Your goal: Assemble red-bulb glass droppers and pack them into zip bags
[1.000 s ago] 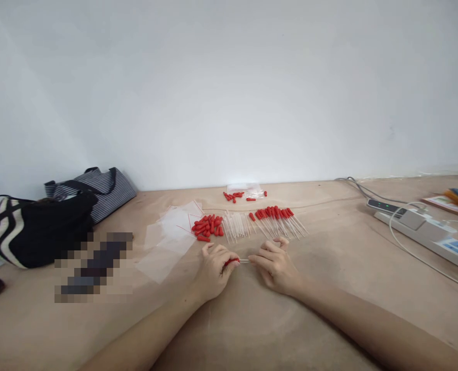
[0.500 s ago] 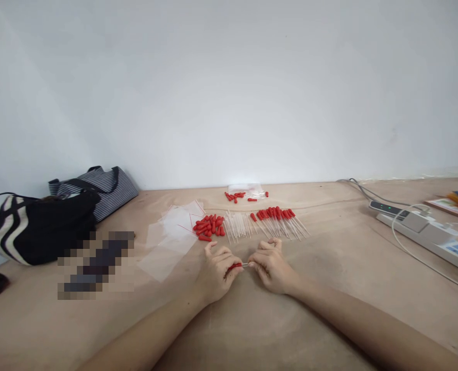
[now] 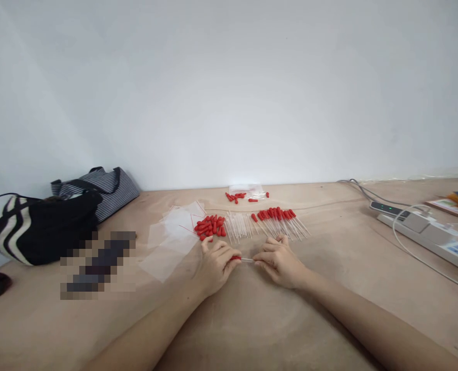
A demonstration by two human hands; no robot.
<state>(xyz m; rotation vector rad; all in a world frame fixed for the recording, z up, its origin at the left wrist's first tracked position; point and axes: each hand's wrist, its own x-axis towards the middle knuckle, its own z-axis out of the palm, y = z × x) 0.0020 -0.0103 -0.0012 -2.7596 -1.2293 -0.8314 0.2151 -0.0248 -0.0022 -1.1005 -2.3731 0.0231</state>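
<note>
The slender pale tube [image 3: 247, 260] is bridging the short gap between the two hands; its long axis is running crosswise, nearly level and roughly in line with the red bulb [image 3: 235, 257] at its left end. The left hand [image 3: 215, 264] is pinching that bulb between thumb and forefinger, the tips closed around it and the other fingers curling loosely; the right hand [image 3: 278, 263] is gripping the tube's far end in a closed thumb-and-finger pinch, so the bulb is lying leftward of the right fingertips, with the left hand nearer to it. The joint is showing too small and too covered for me to tell how deep the tube is sitting in the bulb.

Just beyond the left hand, a heap of red bulbs [image 3: 210, 226] is lying in a jumble, smooth, rounded and thick at one end; a row of bare tubes [image 3: 239, 226] is resting beside it, thin, straight and whitish; farther right, nearer the right hand, red-capped tubes [image 3: 278, 215] are fanning out, stems toward the person. Translucent, filmy plastic bags [image 3: 165, 242] are overlapping at the left, flat on the brown tabletop [image 3: 221, 332].
</note>
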